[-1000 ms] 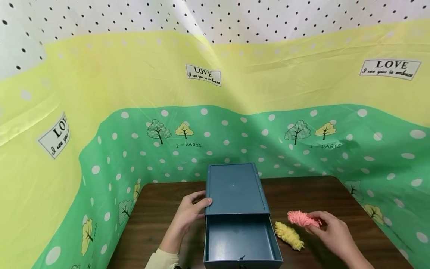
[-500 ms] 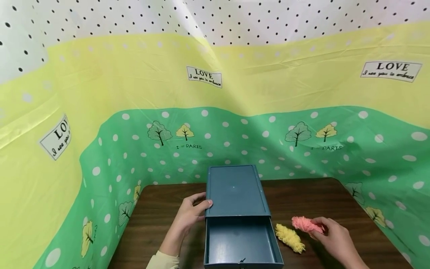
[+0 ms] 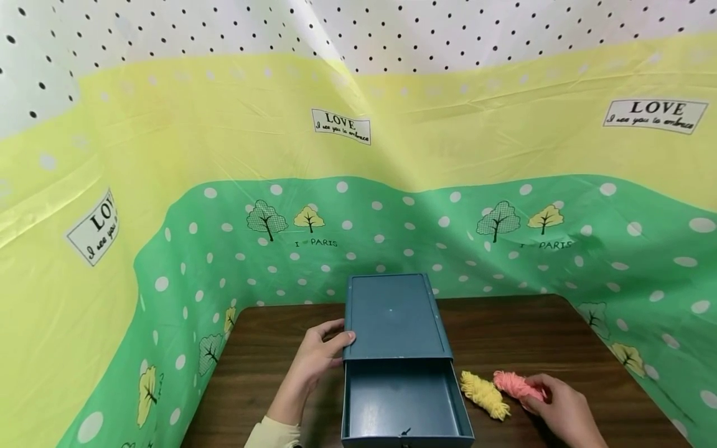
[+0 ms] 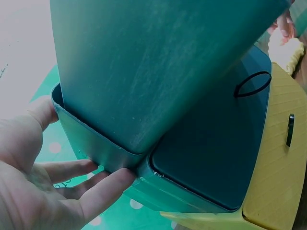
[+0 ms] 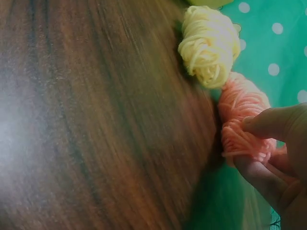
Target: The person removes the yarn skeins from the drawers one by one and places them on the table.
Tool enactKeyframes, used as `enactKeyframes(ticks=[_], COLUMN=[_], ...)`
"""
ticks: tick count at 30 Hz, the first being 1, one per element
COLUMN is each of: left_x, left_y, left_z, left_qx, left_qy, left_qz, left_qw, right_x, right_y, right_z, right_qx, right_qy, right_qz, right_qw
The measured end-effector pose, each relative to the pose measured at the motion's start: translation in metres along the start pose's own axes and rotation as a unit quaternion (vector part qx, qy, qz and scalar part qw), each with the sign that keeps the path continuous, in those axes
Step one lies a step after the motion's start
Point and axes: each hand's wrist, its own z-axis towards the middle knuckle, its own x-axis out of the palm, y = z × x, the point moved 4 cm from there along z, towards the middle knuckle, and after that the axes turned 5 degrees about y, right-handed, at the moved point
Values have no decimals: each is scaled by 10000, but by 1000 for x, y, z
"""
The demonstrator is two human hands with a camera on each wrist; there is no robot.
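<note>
A blue drawer unit [image 3: 394,317] stands on the table with its top drawer [image 3: 403,407] pulled out toward me; no contents show inside. My left hand [image 3: 316,358] steadies its left side, thumb on the top edge and the other fingers against the side wall. In the left wrist view those fingers [image 4: 108,189] lie fairly straight near the unit's lower edge. On the right, my right hand [image 3: 562,407] pinches a pink yarn skein [image 3: 515,384] between thumb and fingers, low at the table. A yellow yarn skein [image 3: 484,395] lies just left of it, end touching or nearly so.
In the left wrist view, a lower blue drawer [image 4: 211,139] with a black loop and a yellow drawer [image 4: 278,158] sit beneath the pulled-out one. The dark wooden table [image 3: 269,348] is enclosed by a printed green and yellow curtain [image 3: 386,230].
My right hand has moved right and toward me, lowering the pink skein beside the yellow one. The left hand and drawer unit have stayed in place.
</note>
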Motion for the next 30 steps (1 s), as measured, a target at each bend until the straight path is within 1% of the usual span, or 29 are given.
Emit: enactKeyframes(ticks=[2,5,9,12,16,20,27,30], left_x=[0,0,1,2,1,1,1,1], left_y=[0,1,1,1,0,0,-1,-1], left_z=[0,0,-2,-3,-4,-2,0,0], left_qx=[-17,-54,-30,6,11,-20,-25,-39], left_qy=[3,17,34,37,23,-7,54,65], left_qz=[-20,-86,-91,-71,-125,-222,-326,-337], left_qw=[10000,9999,9999,10000,9999,9998,9994,9994], right_x=[1,0,-6,-14,-23,-31,-42,-45], right_y=[-2,-1,6,14,29,49,83,99], right_z=[0,-2,-6,-11,-18,-23,-37,-45], right_qx=[60,-53,-315,-400,-578,-843,-1155,-1381], right_qy=[83,148,19,-147,-437,-751,-964,-1134], right_qz=[10,-27,-74,-45,-56,-91,24,131], right_qw=[9999,9999,9995,9991,9974,9936,9886,9838])
